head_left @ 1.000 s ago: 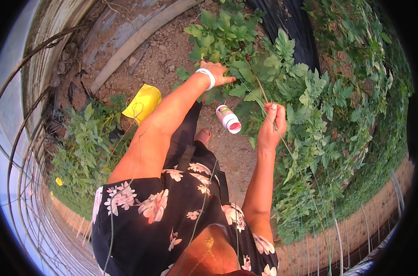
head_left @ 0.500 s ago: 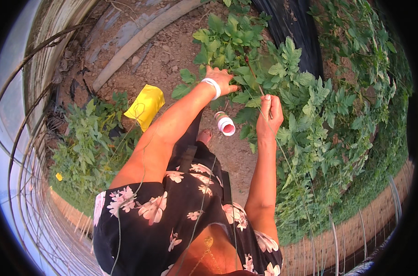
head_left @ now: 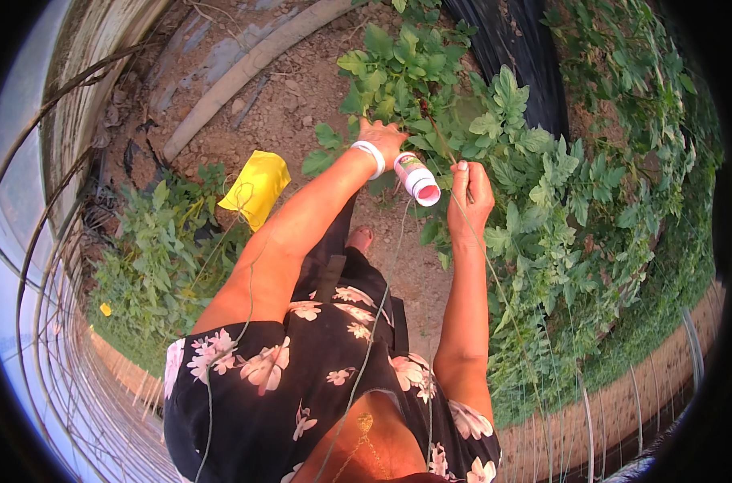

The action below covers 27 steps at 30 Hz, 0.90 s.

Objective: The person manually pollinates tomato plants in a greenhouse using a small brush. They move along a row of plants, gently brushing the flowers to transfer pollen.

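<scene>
I see my left hand point(head_left: 388, 137) closed around a small white bottle point(head_left: 416, 178) beside the green plant point(head_left: 430, 88); my right hand point(head_left: 470, 193) pinches a thin string point(head_left: 494, 278).

The person wears a black dress point(head_left: 301, 378) printed with pale pink and white flowers, sleeveless, both arms bare. A white band point(head_left: 371, 156) circles the left wrist. A thin gold chain with a small pendant point(head_left: 366, 424) hangs at the chest. One foot point(head_left: 359, 238) is bare.
</scene>
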Tool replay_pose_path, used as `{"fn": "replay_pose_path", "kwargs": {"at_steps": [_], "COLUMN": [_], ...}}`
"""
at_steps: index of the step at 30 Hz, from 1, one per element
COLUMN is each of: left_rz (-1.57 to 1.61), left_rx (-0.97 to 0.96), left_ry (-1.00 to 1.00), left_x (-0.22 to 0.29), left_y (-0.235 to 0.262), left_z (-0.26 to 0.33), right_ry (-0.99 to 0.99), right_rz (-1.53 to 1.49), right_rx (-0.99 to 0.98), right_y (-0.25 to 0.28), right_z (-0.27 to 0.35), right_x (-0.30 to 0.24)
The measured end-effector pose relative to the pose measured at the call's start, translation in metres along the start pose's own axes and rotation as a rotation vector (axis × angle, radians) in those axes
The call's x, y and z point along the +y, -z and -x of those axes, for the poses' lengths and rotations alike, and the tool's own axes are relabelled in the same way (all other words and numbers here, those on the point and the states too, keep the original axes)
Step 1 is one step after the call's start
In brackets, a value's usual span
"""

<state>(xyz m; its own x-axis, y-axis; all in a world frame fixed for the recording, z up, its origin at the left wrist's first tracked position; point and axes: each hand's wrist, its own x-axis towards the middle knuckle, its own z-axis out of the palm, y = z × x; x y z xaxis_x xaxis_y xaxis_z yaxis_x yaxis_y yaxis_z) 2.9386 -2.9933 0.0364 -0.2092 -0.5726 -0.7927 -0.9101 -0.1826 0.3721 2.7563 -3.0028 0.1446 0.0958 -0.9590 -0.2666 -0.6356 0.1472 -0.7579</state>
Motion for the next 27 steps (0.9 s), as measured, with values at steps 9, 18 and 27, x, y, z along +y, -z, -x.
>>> {"fn": "replay_pose_path", "kwargs": {"at_steps": [9,18,27], "left_rz": [0.034,0.023,0.039], "left_rx": [0.0,0.026,0.091], "left_ry": [-0.012,-0.008,-0.007], "left_x": [-0.003,-0.005,-0.007], "left_y": [-0.001,0.0,0.0], "left_z": [-0.001,-0.001,-0.005], "right_ry": [-0.034,-0.009,-0.033], "right_rz": [0.029,0.064,-0.02], "right_rx": [-0.008,0.013,0.066], "right_y": [0.003,-0.002,0.007], "right_z": [0.003,-0.007,-0.002], "right_x": [0.002,0.007,-0.002]}}
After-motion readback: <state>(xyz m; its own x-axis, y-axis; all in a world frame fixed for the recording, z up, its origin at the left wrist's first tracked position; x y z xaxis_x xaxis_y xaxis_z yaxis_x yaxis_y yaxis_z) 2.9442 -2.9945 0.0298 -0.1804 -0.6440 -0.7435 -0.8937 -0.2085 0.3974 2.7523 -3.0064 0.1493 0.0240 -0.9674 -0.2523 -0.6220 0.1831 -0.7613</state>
